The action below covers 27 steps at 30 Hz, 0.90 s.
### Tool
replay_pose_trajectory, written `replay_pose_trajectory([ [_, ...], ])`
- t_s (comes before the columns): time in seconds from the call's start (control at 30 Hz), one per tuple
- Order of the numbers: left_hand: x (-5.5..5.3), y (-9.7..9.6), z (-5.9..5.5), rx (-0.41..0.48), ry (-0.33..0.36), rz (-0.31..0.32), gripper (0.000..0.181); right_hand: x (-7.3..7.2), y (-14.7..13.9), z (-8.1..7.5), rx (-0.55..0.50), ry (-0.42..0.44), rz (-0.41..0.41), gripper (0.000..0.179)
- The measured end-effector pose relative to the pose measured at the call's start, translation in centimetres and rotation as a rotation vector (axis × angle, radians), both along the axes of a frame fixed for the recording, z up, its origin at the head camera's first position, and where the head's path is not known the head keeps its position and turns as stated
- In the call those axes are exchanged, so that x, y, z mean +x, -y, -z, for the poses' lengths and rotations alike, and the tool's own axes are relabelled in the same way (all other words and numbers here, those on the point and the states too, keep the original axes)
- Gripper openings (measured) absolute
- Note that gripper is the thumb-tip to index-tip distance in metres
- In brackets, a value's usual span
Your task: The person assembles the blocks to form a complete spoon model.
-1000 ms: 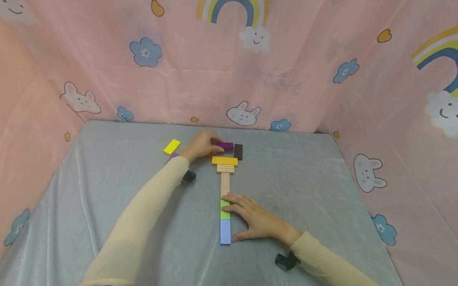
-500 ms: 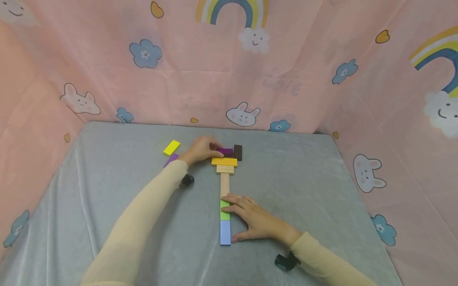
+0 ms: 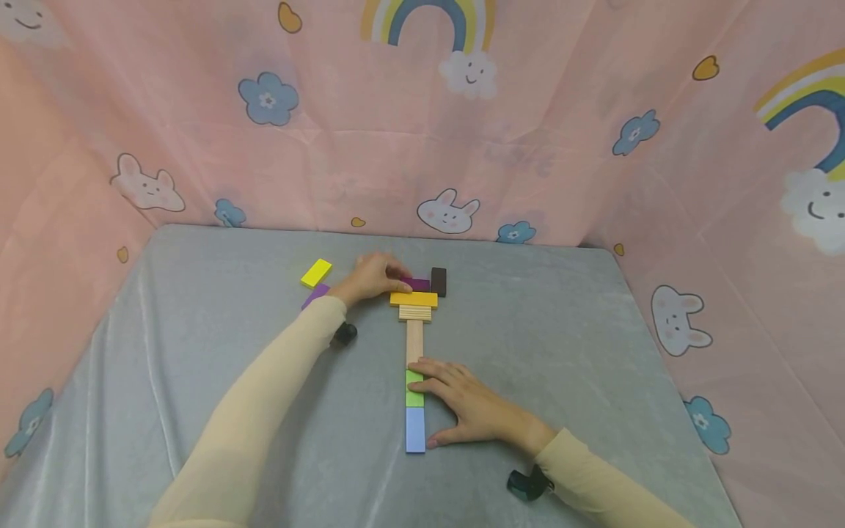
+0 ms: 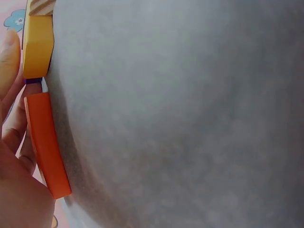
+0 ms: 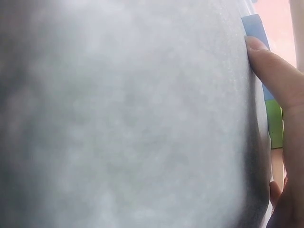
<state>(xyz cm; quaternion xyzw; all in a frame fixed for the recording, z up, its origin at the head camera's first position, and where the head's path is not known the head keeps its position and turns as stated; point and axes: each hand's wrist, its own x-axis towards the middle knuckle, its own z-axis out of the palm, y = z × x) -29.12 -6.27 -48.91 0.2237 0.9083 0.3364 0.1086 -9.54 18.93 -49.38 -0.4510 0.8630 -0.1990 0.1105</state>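
My left hand (image 3: pixel 372 279) pinches a dark purple block (image 3: pixel 417 284), which lies right behind the crosswise amber block (image 3: pixel 414 300). A brown block (image 3: pixel 439 281) stands at the purple one's right end. Under the left palm, an orange block (image 4: pixel 47 145) shows in the left wrist view; the head view hides it. My right hand (image 3: pixel 472 403) lies with extended fingers over the green block (image 3: pixel 414 396), its thumb beside the blue block (image 3: pixel 415 430). Ahead of the green block, a plain wooden block (image 3: pixel 414 341) reaches up to ridged light-wood pieces (image 3: pixel 414 313) below the amber one.
To the left of the row lie a bright yellow block (image 3: pixel 316 273) and a violet block (image 3: pixel 317 295), partly covered by the left wrist. Grey cloth (image 3: pixel 561 345) covers the table, and a pink patterned curtain (image 3: pixel 370 169) surrounds its back and sides.
My left hand has drawn the dark purple block toward me, up against the amber block. The orange block has gone out of sight behind the hand. My right hand has stayed put.
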Motion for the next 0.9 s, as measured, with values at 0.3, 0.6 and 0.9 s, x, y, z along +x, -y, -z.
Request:
replay_pose_trajectory([
  [0.3, -0.08, 0.24, 0.10, -0.002, 0.019, 0.009, 0.032, 0.07, 0.10, 0.10, -0.007, -0.005, 0.005, 0.081],
  [0.6, 0.04, 0.06, 0.11, -0.010, 0.013, -0.001, 0.029, 0.04, 0.05, 0.26, -0.014, -0.010, 0.008, 0.081],
  [0.9, 0.19, -0.07, -0.11, -0.002, 0.021, -0.015, 0.029, 0.06, 0.05, 0.11, 0.014, 0.022, 0.024, 0.081],
])
